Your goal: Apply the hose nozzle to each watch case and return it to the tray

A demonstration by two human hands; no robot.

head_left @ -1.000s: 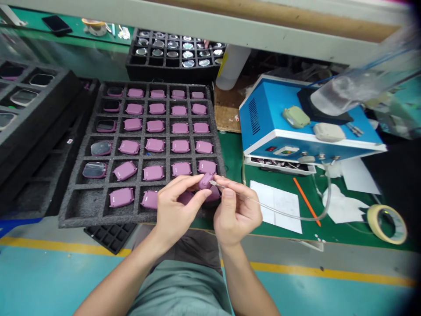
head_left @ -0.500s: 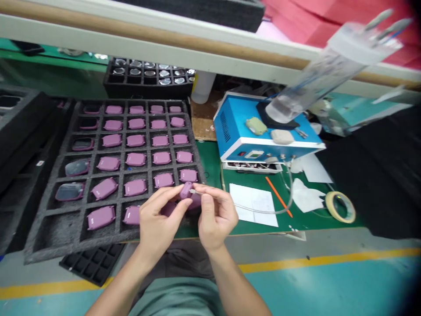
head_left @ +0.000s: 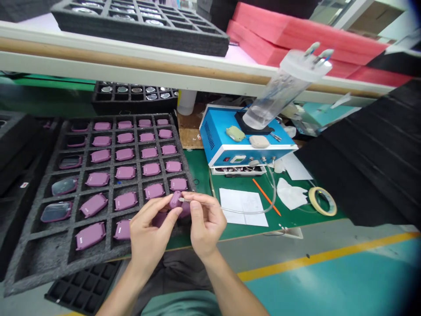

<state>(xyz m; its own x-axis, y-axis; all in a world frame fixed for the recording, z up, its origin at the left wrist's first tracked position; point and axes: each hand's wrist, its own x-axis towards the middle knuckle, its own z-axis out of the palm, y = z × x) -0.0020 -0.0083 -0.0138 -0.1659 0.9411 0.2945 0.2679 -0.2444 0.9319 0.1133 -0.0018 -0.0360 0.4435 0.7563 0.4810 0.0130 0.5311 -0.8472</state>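
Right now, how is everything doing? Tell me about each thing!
Left hand: holding a small mauve plastic case
Right hand: pinching a thin clear metal-tipped tube
Grey foam tray: mostly filled with mauve cases
Clear plastic cylinder: tilted above a blue metal box
Yellow tape roll: lying on a green mat

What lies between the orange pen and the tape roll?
In the head view, a crumpled white tissue lies between the orange pen and the tape roll.

bright even light | faint shadows | edges bowed, corners dark, blurred
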